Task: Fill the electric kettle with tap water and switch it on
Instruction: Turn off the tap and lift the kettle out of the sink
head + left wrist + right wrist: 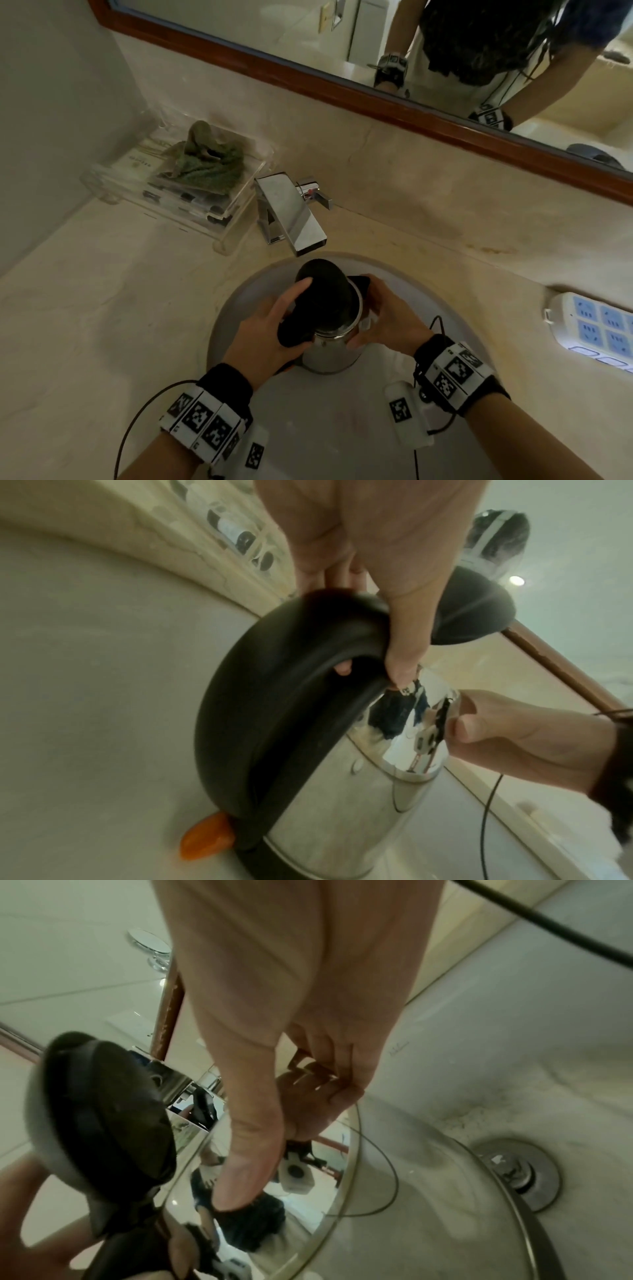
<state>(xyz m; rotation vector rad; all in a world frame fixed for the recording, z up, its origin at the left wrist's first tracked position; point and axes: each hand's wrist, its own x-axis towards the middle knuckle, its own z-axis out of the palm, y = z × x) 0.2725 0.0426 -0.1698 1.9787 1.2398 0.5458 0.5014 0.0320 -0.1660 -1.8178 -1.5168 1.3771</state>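
Observation:
A steel electric kettle (329, 353) stands low in the sink basin (342, 428), just in front of the chrome tap (291, 212). Its black lid (322, 284) is tipped up and open. My left hand (270, 329) grips the black handle (274, 696), thumb over the top. My right hand (387, 318) holds the steel body (394, 1218) near the rim, with the thumb flat on the metal and the fingers curled at the spout side. An orange switch (205, 840) sticks out under the handle. I see no water coming from the tap.
A clear acrylic tray with a green cloth (205, 161) sits left of the tap. A white power strip (596, 322) lies on the counter at the right. The drain (517, 1169) is beside the kettle's base. A wood-framed mirror (376, 99) runs along the back wall.

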